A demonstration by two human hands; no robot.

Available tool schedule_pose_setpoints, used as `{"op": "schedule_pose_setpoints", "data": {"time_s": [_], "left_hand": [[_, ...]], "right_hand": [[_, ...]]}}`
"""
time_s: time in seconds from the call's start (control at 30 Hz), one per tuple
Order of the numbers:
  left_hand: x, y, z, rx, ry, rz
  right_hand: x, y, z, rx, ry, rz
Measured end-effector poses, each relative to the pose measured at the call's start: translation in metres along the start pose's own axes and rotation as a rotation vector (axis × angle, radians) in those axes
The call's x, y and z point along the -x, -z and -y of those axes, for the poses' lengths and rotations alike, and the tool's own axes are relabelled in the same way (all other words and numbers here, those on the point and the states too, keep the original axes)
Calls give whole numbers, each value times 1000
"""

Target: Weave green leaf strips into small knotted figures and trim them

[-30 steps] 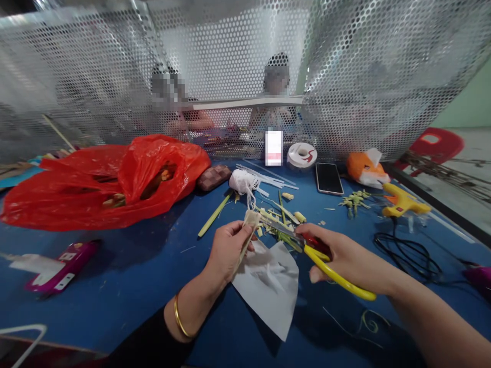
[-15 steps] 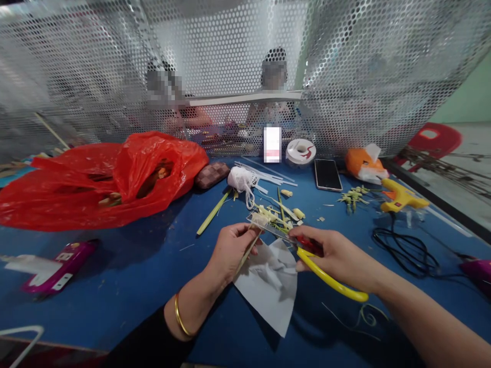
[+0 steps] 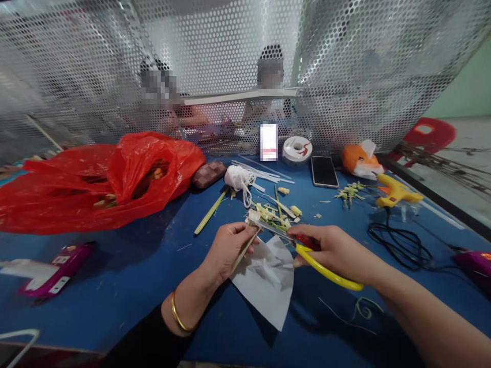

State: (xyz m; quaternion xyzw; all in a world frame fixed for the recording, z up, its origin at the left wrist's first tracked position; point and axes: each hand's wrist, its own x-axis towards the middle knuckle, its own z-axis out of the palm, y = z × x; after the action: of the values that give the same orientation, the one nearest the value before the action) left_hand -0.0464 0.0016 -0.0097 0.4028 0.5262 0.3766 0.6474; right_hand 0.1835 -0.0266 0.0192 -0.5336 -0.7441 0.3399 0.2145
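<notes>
Comparing with one second ago: right hand (image 3: pixel 333 250) more closed, its thumb drawn in towards the scissors (image 3: pixel 314 261); handles nearer together. Blades reach left and far, at the pale tip (image 3: pixel 253 216) of a tan strip (image 3: pixel 245 249). Judged as cutting in hand at that tip; cannot tell whether the material is severed.

Left hand (image 3: pixel 226 250) pinches the strip just below the tip, thumb and fingers together. Strip is held above the table (image 3: pixel 153 296), near side of centre, slanting near-left from the tip. A grey-white sheet (image 3: pixel 266 294) hangs on its right; unclear whether the two are joined.

Surface: blue, with scattered pale scraps. Green trimmings (image 3: pixel 278 221) just beyond the blades; white string bundle (image 3: pixel 238 177) farther off, green stalk (image 3: pixel 210 213) to its near left. Far left: red bag (image 3: pixel 169 148), brown checked case (image 3: pixel 209 175) beside it. Near left: purple tool (image 3: pixel 72 260). Far right: tape roll (image 3: pixel 289 149), dark phone (image 3: pixel 324 173), orange packet (image 3: pixel 356 157), yellow glue gun (image 3: pixel 397 193).

Room: perforated silvery screen (image 3: pixel 230 46) along the far side, two people dimly visible through it; red chair (image 3: pixel 437 130) far right.
</notes>
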Motion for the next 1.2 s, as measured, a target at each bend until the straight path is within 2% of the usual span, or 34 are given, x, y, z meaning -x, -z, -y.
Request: {"op": "schedule_pose_setpoints", "data": {"time_s": [0.23,0.37,0.53,0.7,0.87,0.97,1.03,1.1,1.2], "left_hand": [[0,-1,-1,-25,27,-15],[0,0,1,-29,46,1],[-1,1,3,-34,41,23],[0,1,3,-18,37,39],[-1,1,3,-23,70,26],[-3,1,4,-22,62,-15],[-4,2,4,-15,46,-41],[-5,2,3,-8,34,-57],[-6,4,4,-15,20,-55]], "right_hand": [[-1,-5,0,26,-92,127],[-1,-5,0,60,-91,142],[-1,-4,-1,78,-43,35],[-2,-2,-2,113,-45,12],[-3,14,-21,139,-92,-194],[-2,30,-33,378,-208,-362],[0,39,-39,589,-307,-403],[0,41,-42,749,-396,-353],[-1,35,-46,863,-461,-191]]}}
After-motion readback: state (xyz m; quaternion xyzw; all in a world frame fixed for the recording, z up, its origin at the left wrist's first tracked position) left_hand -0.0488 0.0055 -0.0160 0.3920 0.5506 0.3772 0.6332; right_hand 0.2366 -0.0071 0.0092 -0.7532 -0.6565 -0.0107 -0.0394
